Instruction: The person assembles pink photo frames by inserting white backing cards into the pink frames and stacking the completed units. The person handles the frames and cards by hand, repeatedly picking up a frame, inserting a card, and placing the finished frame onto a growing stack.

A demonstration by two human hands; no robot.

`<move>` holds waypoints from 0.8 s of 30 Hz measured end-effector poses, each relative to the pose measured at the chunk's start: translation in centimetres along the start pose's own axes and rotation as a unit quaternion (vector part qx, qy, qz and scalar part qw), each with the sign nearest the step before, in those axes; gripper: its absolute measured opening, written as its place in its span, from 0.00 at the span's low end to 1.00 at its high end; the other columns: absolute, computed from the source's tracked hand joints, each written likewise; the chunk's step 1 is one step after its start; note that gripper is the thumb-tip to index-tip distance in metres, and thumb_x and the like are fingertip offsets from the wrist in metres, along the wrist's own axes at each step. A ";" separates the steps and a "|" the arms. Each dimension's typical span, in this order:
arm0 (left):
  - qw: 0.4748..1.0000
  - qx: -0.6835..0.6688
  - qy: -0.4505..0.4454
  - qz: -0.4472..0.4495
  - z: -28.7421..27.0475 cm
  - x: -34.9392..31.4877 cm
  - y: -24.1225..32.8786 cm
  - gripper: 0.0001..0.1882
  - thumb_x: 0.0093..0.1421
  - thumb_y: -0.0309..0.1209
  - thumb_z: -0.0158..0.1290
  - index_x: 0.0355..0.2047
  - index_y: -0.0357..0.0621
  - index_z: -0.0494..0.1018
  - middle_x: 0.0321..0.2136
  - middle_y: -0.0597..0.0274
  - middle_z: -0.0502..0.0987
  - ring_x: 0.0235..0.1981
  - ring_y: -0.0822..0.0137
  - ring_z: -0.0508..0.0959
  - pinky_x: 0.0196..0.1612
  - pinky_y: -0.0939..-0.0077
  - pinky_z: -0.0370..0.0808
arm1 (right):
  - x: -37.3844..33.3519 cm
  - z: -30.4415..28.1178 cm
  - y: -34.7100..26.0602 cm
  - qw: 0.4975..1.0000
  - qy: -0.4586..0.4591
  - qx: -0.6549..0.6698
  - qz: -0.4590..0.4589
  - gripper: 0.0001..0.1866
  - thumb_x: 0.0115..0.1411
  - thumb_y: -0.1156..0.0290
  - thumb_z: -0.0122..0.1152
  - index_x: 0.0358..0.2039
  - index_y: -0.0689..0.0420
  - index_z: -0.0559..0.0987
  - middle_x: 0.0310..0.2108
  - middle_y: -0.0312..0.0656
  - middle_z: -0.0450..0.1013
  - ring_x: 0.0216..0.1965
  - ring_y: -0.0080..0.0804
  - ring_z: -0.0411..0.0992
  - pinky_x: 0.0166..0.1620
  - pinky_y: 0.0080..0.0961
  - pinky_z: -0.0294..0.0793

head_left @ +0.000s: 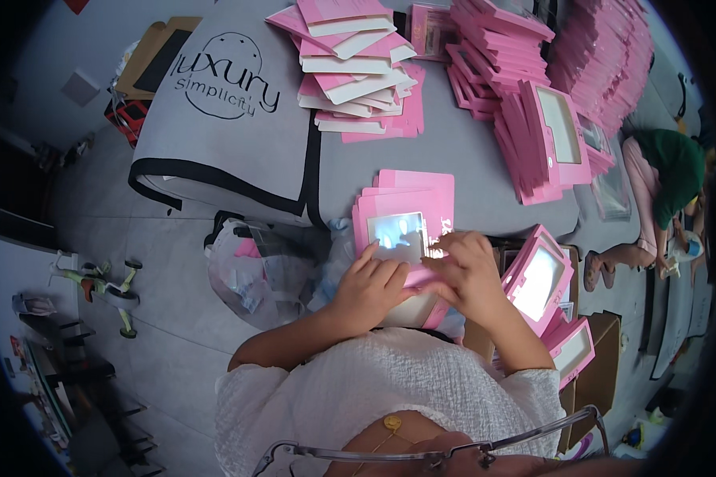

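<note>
Close in front of my body is a flat pink cardboard box (418, 273) with a clear, shiny window. My left hand (370, 286) holds its near left part, index finger lying along the window and thumb at the near edge. At the right side, my right hand (471, 274) grips the same box with bent fingers and thumb close to its edge. The window reflects bright light. Beneath and beyond it, more pink card pieces (415, 181) lie loosely overlapped. What is under my palms is hidden.
A grey sofa seat (358, 171) bears a pile of folded pink-and-white boxes (350, 60) and stacks of pink window boxes (525, 111). To my right, a cardboard carton (601, 362) holds more pink boxes. A clear plastic bag (250, 278) stands left; another person (668, 179) sits far right.
</note>
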State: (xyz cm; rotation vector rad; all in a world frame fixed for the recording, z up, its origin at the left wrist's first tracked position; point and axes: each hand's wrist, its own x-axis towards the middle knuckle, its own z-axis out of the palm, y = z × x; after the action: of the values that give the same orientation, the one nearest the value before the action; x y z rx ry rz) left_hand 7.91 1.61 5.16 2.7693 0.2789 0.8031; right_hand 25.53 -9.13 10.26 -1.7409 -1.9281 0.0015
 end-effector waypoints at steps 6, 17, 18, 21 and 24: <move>0.997 -0.013 -0.056 -0.041 -0.1 -0.6 -0.2 0.17 0.48 0.44 0.62 0.22 0.45 0.71 0.20 0.63 0.71 0.23 0.63 0.76 0.33 0.68 0.75 | -4.2 1.3 2.3 0.992 -0.082 0.062 0.070 0.22 0.44 0.57 0.67 0.37 0.59 0.79 0.32 0.43 0.72 0.34 0.41 0.71 0.39 0.35 0.68; 0.907 -0.316 -0.128 -0.249 -2.8 -1.1 -3.0 0.12 0.51 0.33 0.62 0.29 0.36 0.77 0.18 0.54 0.74 0.19 0.67 0.75 0.24 0.74 0.69 | -3.0 -0.1 0.5 0.982 -0.101 0.052 0.148 0.17 0.46 0.69 0.67 0.37 0.60 0.79 0.29 0.45 0.72 0.31 0.45 0.72 0.34 0.35 0.71; 0.900 -0.312 -0.156 -0.262 -3.0 -1.0 -2.9 0.11 0.51 0.31 0.62 0.31 0.37 0.78 0.19 0.55 0.74 0.20 0.70 0.75 0.25 0.76 0.69 | -2.2 0.5 -0.2 0.986 -0.084 0.049 0.136 0.17 0.46 0.70 0.67 0.39 0.60 0.79 0.30 0.45 0.71 0.32 0.46 0.72 0.35 0.35 0.71; 0.891 -0.319 -0.179 -0.269 -2.9 -0.6 -2.8 0.10 0.52 0.27 0.61 0.34 0.35 0.78 0.22 0.61 0.78 0.24 0.73 0.77 0.29 0.80 0.72 | -0.7 2.0 -1.4 0.976 -0.078 0.156 0.128 0.18 0.48 0.76 0.65 0.41 0.62 0.78 0.31 0.46 0.70 0.31 0.44 0.71 0.34 0.35 0.70; 0.767 -0.530 -0.096 -0.348 -0.5 -2.9 -3.3 0.10 0.54 0.23 0.60 0.37 0.33 0.77 0.29 0.64 0.80 0.31 0.76 0.78 0.35 0.82 0.74 | 0.3 3.5 -1.7 0.970 -0.061 0.197 0.126 0.18 0.46 0.74 0.67 0.40 0.60 0.79 0.30 0.45 0.71 0.31 0.43 0.71 0.34 0.34 0.70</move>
State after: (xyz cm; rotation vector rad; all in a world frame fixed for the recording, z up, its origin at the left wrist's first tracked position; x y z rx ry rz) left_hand 4.89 4.08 3.17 1.4608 0.5480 0.2862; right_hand 22.61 -7.95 7.99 -1.7235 -1.6322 0.5571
